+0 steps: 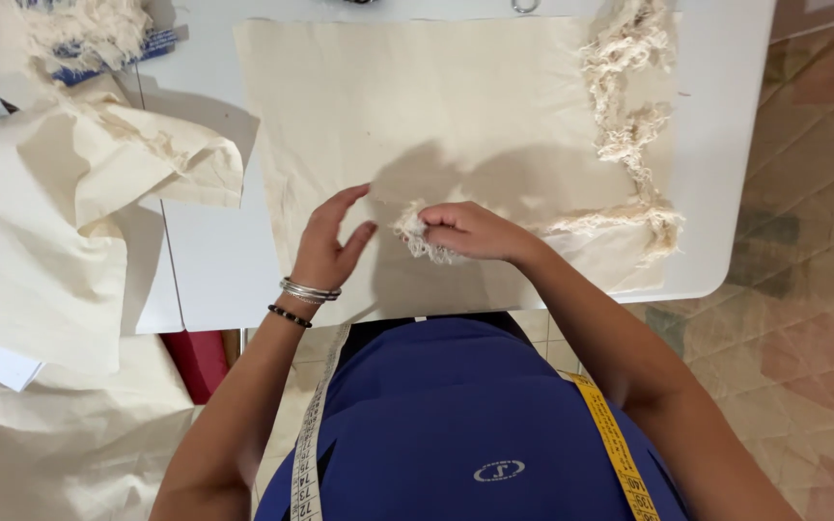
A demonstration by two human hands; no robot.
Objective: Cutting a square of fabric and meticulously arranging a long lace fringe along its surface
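A flat cream fabric panel (436, 106) lies on the white table (716, 145). My right hand (475, 232) is closed on a small clump of frayed cream threads (417, 239) resting on the panel's near part. My left hand (330, 243), with bangles at the wrist, hovers just left of that clump with fingers spread, touching or nearly touching the fabric. A long trail of loose frayed threads (625, 116) runs down the panel's right side and curves toward my right wrist.
Crumpled cream cloth (69, 193) is heaped at the left over the table edge, with more frayed threads (89, 29) above it. A yellow measuring tape (615, 449) hangs round my neck over a blue top. Tiled floor (813, 289) lies to the right.
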